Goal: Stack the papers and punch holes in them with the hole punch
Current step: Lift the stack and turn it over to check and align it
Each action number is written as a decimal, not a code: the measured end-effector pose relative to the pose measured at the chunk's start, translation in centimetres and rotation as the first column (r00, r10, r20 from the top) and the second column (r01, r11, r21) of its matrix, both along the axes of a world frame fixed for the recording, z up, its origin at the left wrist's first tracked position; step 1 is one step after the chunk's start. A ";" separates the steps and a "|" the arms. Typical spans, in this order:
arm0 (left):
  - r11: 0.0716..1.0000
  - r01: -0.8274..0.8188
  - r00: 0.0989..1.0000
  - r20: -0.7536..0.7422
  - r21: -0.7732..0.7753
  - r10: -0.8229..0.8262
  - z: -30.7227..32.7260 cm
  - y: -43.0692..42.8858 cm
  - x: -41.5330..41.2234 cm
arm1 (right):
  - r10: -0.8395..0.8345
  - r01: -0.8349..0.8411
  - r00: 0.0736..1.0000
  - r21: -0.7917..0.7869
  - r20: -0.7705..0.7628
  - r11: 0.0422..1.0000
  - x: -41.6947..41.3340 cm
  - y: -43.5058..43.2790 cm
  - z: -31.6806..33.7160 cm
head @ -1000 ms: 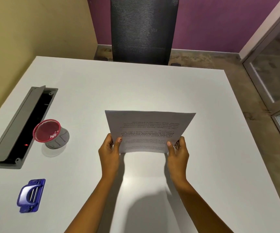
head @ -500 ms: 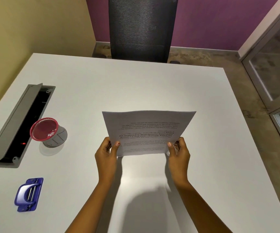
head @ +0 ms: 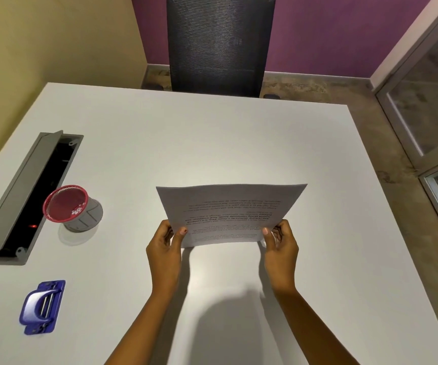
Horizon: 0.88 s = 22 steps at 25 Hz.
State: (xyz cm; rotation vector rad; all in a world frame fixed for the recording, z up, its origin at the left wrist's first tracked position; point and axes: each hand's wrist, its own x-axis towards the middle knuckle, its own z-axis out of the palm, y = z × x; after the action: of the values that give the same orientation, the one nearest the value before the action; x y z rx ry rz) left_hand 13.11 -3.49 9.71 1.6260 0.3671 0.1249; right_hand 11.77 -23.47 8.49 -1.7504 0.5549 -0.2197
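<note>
A white printed stack of papers (head: 228, 212) stands upright on its lower edge near the middle of the white table (head: 212, 143), the text upside down to me. My left hand (head: 164, 248) grips its lower left side, thumb on the front. My right hand (head: 281, 246) grips the lower right side the same way. A blue hole punch (head: 42, 306) lies flat at the near left of the table, well apart from both hands.
A grey mesh cup with a red rim (head: 74, 208) stands left of the papers. Beside it a grey cable tray (head: 25, 196) is sunk into the table, lid open. A dark chair back (head: 218, 43) stands at the far edge.
The papers and both hands keep the same hold and place; only the camera has shifted slightly.
</note>
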 end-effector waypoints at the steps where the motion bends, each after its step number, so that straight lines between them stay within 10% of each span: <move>1: 1.000 0.003 1.000 0.002 0.005 -0.003 0.0 0.0 0.0 | 0.000 0.000 1.000 -0.005 0.007 1.000 -0.1 0.0 0.0; 15: 0.962 -0.262 0.964 0.021 -0.072 0.264 1.8 0.0 1.5 | -0.117 0.127 0.982 0.054 -0.149 0.990 -1.7 -0.2 0.0; 22: 0.841 -0.355 0.934 -0.124 -0.408 0.334 2.2 -1.4 1.5 | 0.158 -0.073 0.983 0.582 -0.097 0.810 -2.6 3.7 1.2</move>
State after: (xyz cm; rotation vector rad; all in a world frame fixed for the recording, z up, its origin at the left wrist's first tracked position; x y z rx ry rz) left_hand 14.61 -4.92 11.94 1.1182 0.6775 0.2605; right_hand 9.14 -19.78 9.71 -1.1981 0.5439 0.1558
